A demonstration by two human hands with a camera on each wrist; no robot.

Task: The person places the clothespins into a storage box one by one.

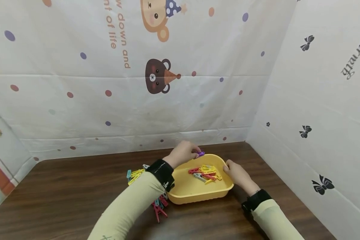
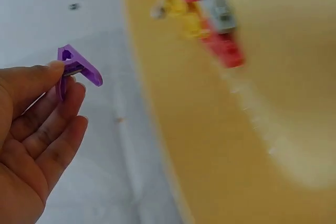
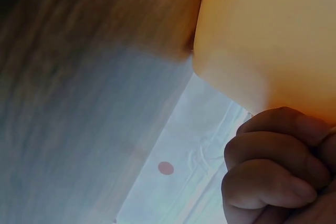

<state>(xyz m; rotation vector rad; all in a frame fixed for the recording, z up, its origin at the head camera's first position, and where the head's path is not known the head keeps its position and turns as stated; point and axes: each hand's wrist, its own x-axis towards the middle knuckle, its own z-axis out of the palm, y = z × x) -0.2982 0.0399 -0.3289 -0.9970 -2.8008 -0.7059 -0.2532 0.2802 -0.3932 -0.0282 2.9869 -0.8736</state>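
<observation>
My left hand pinches a purple clothespin between thumb and forefinger, above the far rim of a yellow plastic basin. In the left wrist view the other fingers are loosely bent below it. My right hand grips the basin's right rim, and its curled fingers show against the outer wall in the right wrist view. Inside the basin lies a small heap of red, yellow and grey clothespins.
Left of the basin, more yellow, teal and white clothespins lie on the dark wooden table, partly behind the left forearm. Red and teal clothespins lie near the basin's front left corner. Printed white sheets stand behind and to the right.
</observation>
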